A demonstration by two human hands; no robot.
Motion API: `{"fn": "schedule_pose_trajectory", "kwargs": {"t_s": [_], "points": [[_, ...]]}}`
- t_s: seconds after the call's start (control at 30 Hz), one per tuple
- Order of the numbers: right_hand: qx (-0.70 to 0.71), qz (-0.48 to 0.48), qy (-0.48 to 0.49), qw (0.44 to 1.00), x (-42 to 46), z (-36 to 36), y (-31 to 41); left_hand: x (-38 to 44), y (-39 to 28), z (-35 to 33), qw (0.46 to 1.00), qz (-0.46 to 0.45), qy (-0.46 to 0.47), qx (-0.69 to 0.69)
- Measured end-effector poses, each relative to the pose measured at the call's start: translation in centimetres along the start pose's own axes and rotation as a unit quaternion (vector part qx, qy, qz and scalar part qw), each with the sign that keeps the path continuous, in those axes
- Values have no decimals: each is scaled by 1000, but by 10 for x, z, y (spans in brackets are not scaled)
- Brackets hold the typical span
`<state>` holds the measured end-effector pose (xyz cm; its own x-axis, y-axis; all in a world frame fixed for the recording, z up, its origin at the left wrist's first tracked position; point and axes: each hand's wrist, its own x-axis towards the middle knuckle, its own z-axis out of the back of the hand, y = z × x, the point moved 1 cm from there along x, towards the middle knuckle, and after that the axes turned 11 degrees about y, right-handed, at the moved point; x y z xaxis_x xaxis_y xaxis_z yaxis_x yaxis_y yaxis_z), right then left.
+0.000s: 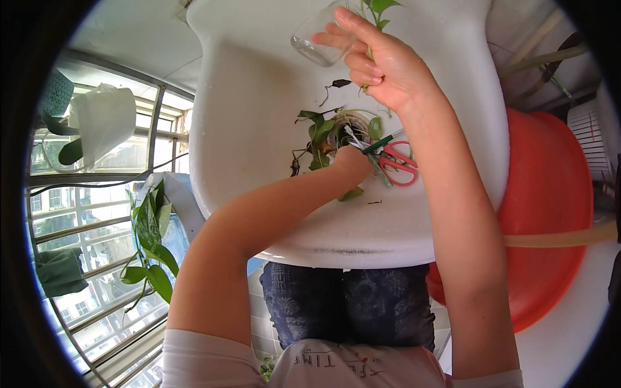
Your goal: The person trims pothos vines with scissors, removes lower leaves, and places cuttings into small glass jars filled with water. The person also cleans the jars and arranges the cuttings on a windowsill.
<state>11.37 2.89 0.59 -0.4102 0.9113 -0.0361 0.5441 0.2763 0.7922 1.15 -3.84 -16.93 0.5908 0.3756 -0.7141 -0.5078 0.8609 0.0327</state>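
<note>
My right hand is raised over the far part of a white ceramic sink, its lower fingers curled around a green plant stem. A clear glass jar is tilted at its fingertips, and some fingers overlap the glass. Low in the basin, my left hand is at the drain; its fingers are hidden. Beside it lie red-handled scissors and a dark green stick-like handle. Green leaves and dark withered stems surround the drain.
A large red plastic basin stands right of the sink, with a tan hose or pole across it. Leafy vines hang at the left by a barred window. A white translucent container is at upper left.
</note>
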Motion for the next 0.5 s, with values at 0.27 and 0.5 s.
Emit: {"fn": "schedule_pose_trajectory", "kwargs": {"t_s": [0.27, 0.5], "points": [[-32, -1, -28, 999, -10, 3, 11, -3, 51, 27, 852, -57, 27, -520], [50, 105, -18, 993, -24, 19, 44, -49, 87, 122, 53, -288, -144, -945]]}}
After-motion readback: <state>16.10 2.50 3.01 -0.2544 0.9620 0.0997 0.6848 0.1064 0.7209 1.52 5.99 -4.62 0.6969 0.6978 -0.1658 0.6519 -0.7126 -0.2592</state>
